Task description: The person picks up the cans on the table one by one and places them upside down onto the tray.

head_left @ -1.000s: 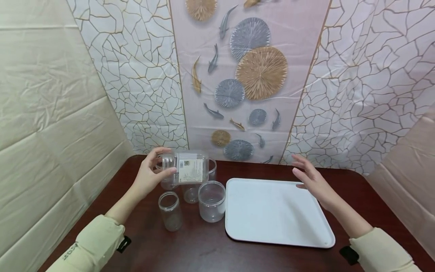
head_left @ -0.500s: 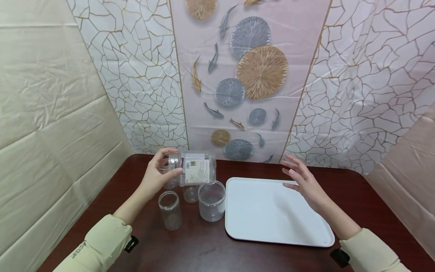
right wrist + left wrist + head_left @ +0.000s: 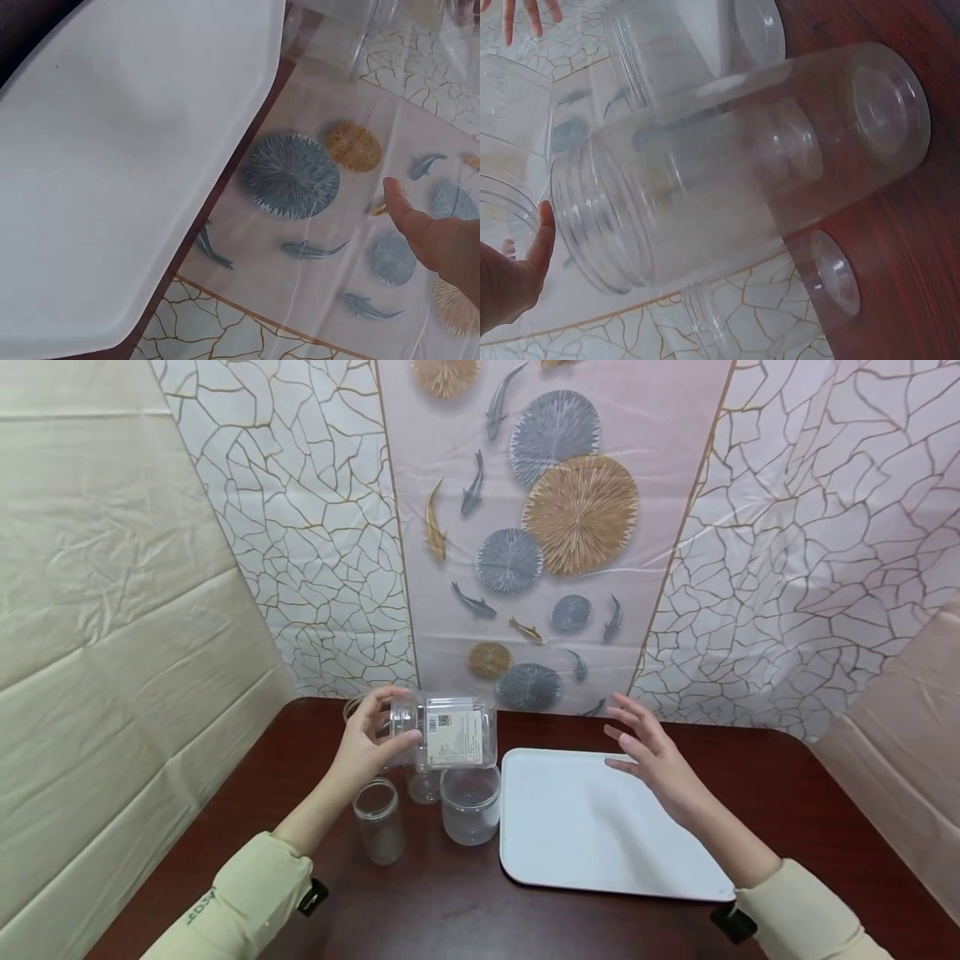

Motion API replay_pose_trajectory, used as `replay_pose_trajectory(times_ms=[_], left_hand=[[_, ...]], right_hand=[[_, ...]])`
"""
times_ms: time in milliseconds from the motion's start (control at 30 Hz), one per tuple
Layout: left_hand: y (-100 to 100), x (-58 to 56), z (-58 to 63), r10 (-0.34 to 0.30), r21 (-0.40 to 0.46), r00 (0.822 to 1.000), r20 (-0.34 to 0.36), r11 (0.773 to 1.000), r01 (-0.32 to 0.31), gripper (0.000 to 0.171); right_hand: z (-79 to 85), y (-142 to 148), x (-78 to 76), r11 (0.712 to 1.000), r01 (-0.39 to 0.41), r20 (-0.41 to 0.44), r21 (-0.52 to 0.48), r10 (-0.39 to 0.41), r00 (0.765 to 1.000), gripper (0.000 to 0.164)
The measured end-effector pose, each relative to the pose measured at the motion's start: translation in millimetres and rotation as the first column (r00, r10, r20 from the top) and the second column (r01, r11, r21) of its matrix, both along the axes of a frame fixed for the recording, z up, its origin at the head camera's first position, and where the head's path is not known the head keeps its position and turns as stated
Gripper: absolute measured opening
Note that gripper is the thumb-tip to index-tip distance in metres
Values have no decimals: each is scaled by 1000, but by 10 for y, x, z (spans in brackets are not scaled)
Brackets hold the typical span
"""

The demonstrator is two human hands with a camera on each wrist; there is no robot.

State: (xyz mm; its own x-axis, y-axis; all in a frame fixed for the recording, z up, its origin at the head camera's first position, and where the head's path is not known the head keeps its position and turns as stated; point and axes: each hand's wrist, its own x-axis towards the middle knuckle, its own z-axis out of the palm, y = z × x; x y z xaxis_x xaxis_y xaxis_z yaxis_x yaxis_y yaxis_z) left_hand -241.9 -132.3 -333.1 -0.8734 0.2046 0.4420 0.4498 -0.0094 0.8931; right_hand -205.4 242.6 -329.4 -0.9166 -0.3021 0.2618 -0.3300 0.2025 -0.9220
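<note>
The left hand's thumb [image 3: 403, 741] presses the near side of a ribbed screw neck and its fingers curl over the top, so the left hand [image 3: 366, 747] is clamped on a clear plastic jar [image 3: 446, 733]. The jar lies on its side in the air, neck toward nine o'clock, base toward three, its paper label [image 3: 459, 741] with barcode and square code facing the head camera.

Taking the held jar as the clock's centre in the head view, the right hand [image 3: 656, 764] is well apart at three o'clock, its fingers spread apart and slightly bent, holding nothing, above the far edge of a white rectangular tray [image 3: 615, 847]. The tray lies at four o'clock.

Between five and six o'clock, just beside the tray, stands a wide clear jar [image 3: 471, 817]; the held jar overlaps its rim from this angle, and whether they touch I cannot tell. A smaller clear jar [image 3: 425, 787] shows between six and seven, partly hidden, and a tall slim clear jar [image 3: 382, 831] stands upright at seven.

All this is over a dark red-brown table [image 3: 450, 914]. At one o'clock, beyond the table, hangs a pink panel [image 3: 450, 635] of fish and fringed discs.
</note>
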Motion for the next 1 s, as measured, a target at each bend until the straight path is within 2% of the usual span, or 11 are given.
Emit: replay_pose_trajectory(times_ms=[100,300,533,833,1000], left_hand=[[34,7,-24,-9,17,1000,12,1000,9,52],[115,-5,-82,-17,17,999,41,1000,16,52],[292,-16,-74,-13,24,1000,27,1000,12,56],[468,-2,-90,-68,94,997,46,994,64,57],[523,-1,-110,-78,83,996,35,994,75,58]], right_hand=[[-20,-16,0,1000,2,7,3,-2,1000,52],[-45,-50,-5,998,-29,7,-53,29,1000,52],[-10,-93,-13,999,-33,11,-36,33,999,52],[-23,-131,-63,997,-47,10,-61,48,999,52],[-17,-196,-83,998,-42,25,-48,43,999,53]])
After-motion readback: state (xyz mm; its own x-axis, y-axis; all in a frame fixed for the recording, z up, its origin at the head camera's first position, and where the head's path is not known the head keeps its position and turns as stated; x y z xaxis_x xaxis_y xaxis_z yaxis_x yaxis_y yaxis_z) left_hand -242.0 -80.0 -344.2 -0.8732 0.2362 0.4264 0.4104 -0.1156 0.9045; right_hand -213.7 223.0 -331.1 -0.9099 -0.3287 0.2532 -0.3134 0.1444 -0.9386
